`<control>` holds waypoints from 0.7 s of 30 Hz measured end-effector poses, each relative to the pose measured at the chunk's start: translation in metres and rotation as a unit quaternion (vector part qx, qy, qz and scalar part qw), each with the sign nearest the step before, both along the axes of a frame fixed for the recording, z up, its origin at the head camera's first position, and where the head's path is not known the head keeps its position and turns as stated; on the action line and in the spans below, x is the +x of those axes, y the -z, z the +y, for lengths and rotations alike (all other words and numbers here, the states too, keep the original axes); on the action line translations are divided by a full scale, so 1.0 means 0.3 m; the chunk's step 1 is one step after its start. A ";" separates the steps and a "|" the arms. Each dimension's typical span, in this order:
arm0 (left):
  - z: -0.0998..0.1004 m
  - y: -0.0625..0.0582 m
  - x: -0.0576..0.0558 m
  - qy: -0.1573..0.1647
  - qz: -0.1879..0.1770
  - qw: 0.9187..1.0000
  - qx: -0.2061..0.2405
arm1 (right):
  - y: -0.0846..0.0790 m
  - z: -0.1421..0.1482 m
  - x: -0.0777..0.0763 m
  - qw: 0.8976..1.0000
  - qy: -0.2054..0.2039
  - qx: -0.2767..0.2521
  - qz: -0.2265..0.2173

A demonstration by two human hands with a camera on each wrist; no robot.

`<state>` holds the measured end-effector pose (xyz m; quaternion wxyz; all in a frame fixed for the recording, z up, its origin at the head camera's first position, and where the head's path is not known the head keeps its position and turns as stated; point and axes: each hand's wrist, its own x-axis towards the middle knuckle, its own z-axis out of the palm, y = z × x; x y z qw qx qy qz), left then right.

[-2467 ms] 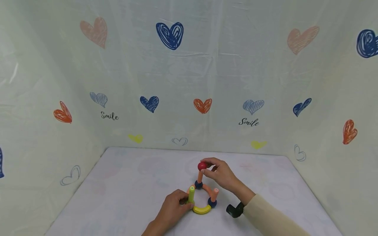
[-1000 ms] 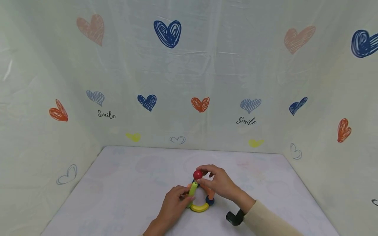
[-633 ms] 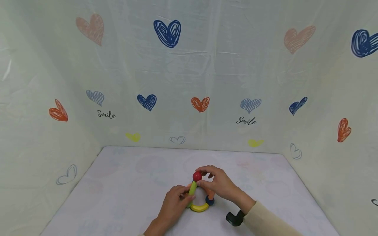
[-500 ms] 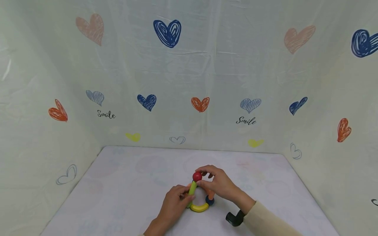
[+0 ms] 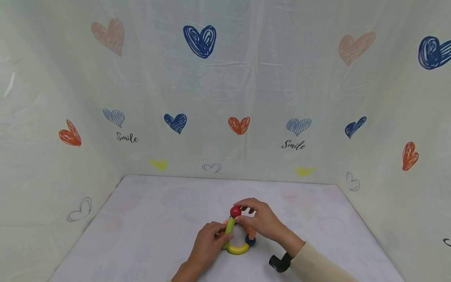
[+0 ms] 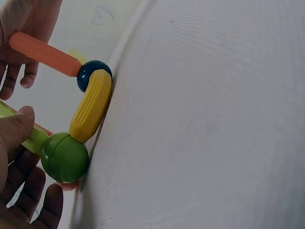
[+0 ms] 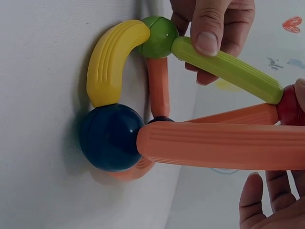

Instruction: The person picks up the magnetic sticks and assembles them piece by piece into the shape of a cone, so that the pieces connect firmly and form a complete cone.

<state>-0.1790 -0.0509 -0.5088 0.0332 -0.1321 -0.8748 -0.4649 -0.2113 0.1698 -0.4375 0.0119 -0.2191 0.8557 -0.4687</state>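
Note:
My left hand (image 5: pixel 208 241) pinches a lime-green magnetic stick (image 7: pixel 233 74) between thumb and fingers, near its lower end, which sits on a green ball (image 6: pixel 64 157). My right hand (image 5: pixel 266 221) holds a red ball (image 5: pixel 235 212) in its fingertips. In the right wrist view the red ball touches the tops of the lime stick and a leaning orange stick (image 7: pixel 238 114). Below lies a ring of curved pieces, one yellow (image 5: pixel 238 249) and others orange. From a dark blue ball (image 7: pixel 112 138) another orange stick (image 7: pixel 224 145) rises, its top end free in the left wrist view.
The build stands on a white table (image 5: pixel 158 223). Near my right sleeve (image 5: pixel 317 262) lies a black, elbow-shaped object (image 5: pixel 280 263), partly hidden. A pale curtain (image 5: pixel 225 86) printed with hearts encloses the table's back and sides.
Over the earlier frames my right hand brought the red ball down and leftward, and the lime stick tilted until its top met the ball. In the last half second, almost nothing moved.

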 end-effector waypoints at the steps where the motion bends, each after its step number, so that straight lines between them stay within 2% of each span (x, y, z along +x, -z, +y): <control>1: 0.000 0.000 -0.001 0.000 0.002 1.000 0.000 | 0.000 0.000 0.000 1.000 0.003 0.002 0.002; 8: -0.003 0.002 -0.006 0.004 0.010 1.000 0.003 | 0.002 -0.004 0.002 1.000 0.012 0.000 -0.006; 17: -0.005 -0.001 0.000 0.005 0.002 1.000 0.001 | 0.011 -0.004 0.011 1.000 0.015 -0.008 -0.023; 21: -0.004 -0.001 0.002 0.005 0.003 1.000 0.002 | 0.017 0.007 0.022 1.000 0.021 -0.013 -0.012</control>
